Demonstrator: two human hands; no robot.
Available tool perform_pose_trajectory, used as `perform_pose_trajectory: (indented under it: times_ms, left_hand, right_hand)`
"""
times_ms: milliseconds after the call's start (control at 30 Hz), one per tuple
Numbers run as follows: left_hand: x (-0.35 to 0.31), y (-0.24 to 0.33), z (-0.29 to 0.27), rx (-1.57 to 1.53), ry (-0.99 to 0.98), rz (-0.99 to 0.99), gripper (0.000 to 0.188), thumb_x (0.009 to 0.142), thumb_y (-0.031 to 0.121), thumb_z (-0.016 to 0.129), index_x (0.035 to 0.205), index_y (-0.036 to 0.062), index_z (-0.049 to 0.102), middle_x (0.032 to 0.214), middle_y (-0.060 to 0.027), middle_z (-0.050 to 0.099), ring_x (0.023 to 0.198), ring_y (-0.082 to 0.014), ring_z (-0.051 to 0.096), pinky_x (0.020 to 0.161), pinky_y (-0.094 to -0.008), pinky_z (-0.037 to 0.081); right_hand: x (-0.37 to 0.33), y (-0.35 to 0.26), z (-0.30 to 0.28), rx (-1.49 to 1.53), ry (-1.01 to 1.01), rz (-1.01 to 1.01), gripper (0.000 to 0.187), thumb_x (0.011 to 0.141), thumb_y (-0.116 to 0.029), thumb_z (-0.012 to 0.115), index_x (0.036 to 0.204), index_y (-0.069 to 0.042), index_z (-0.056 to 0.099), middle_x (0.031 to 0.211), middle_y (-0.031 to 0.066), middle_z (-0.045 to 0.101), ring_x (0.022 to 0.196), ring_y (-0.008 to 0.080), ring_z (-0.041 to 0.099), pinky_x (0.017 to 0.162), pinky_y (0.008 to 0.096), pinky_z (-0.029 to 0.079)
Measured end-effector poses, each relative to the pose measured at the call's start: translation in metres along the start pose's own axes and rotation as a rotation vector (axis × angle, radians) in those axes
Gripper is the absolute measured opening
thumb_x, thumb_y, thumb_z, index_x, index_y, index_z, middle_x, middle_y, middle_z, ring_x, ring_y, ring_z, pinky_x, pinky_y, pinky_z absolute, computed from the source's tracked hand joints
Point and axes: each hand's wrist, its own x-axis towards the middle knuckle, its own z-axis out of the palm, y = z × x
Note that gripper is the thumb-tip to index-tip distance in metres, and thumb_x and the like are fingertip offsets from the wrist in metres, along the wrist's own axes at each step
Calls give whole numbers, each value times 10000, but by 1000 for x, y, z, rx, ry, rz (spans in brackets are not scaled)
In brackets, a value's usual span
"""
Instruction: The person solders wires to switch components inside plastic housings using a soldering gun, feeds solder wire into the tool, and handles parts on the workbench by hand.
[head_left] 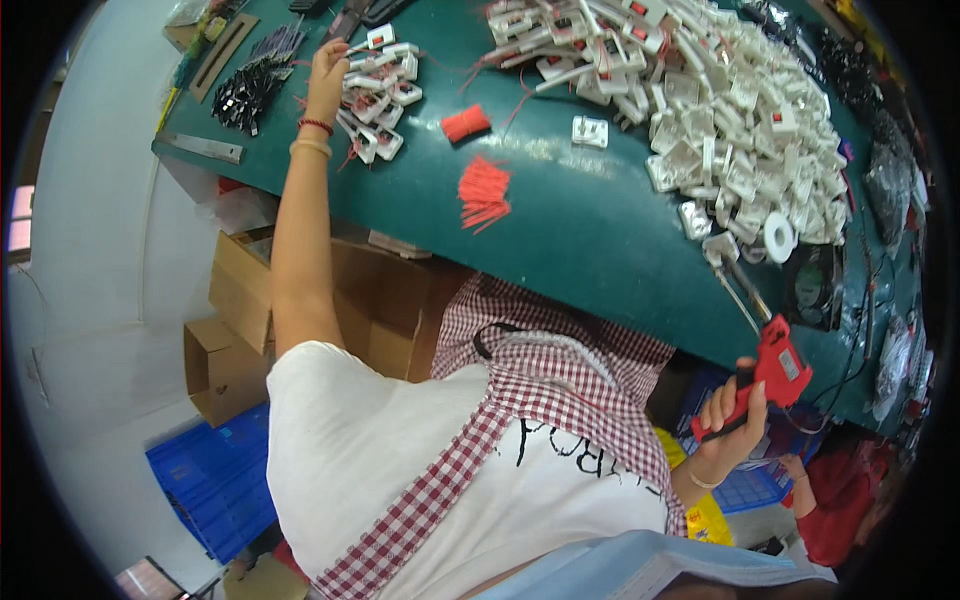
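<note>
Left hand (pixel 327 75) extended far forward over the dark green bench (pixel 580 220), fingers curled onto a small cluster of white plastic switch housings with red wires (pixel 378 100); exact grip on a single piece not discernible. Red bead bracelet and pale bangle on the left wrist.

Right hand (pixel 733 415) held low at the near bench edge, fingers closed around the grip of a red pistol-shaped glue gun (pixel 775 375), metal nozzle pointing up toward the bench surface. Glue gun well apart from the cluster at the left hand, the whole bench width between them.

Between the hands: tight red bundle of short wires (pixel 466 123) just right of the cluster, loose fan of cut red wire pieces (pixel 484 192) nearer the bench edge, single white square housing (pixel 589 130) lying alone. Beyond the right hand: large heap of white plastic housings (pixel 720 110), white tape roll (pixel 778 238) and small black fan (pixel 815 285) just above the glue gun.

Left of the left hand: pile of small black parts (pixel 245 92) and flat metal strip (pixel 200 148). Below the bench: brown cardboard boxes (pixel 240 300) and blue plastic crate (pixel 215 480).
</note>
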Motion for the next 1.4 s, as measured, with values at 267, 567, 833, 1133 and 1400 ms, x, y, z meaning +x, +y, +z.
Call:
perform_pose_trajectory:
  times_ms: [267, 567, 833, 1133, 1400]
  left_hand:
    - [43, -8, -9, 293, 76, -7, 359, 897, 148, 470, 1228, 23, 526, 1143, -118, 644, 1035, -224, 622, 899, -357, 470]
    - [79, 8, 11, 684, -320, 95, 240, 821, 6, 500, 973, 41, 682, 1031, -196, 643, 933, -312, 628, 845, -393, 462]
    - [42, 29, -33, -79, -271, -44, 383, 930, 93, 426, 1295, 20, 517, 1290, -80, 561, 1248, -183, 473, 1057, -296, 328]
    - [-67, 75, 15, 368, -4, 145, 630, 855, 426, 546, 1412, 175, 389, 1435, -138, 395, 1356, -348, 307, 1093, -586, 109]
    - [-12, 71, 50, 556, 46, 51, 551, 768, 487, 598, 1288, 319, 529, 1414, -74, 453, 1310, -325, 390, 1021, -715, 40]
  right_hand:
    - [-12, -10, -17, -26, 120, -86, 367, 979, -281, 440, 1167, 35, 452, 567, 24, 407, 398, 86, 395, 360, 227, 390]
    - [-5, -2, 2, 11, 69, -70, 365, 981, -279, 436, 1161, 38, 460, 562, 34, 419, 395, 95, 402, 356, 231, 394]
    - [4, -3, 0, -27, 36, -57, 374, 985, -312, 440, 1167, 13, 472, 578, 18, 406, 403, 80, 386, 361, 220, 362]
    - [7, -5, -2, 19, 65, -59, 371, 982, -281, 436, 1167, 40, 454, 559, 32, 414, 388, 93, 396, 349, 228, 392]
    - [11, -1, -9, 60, -25, -73, 374, 984, -287, 439, 1168, 39, 455, 563, 35, 417, 397, 92, 403, 360, 238, 407]
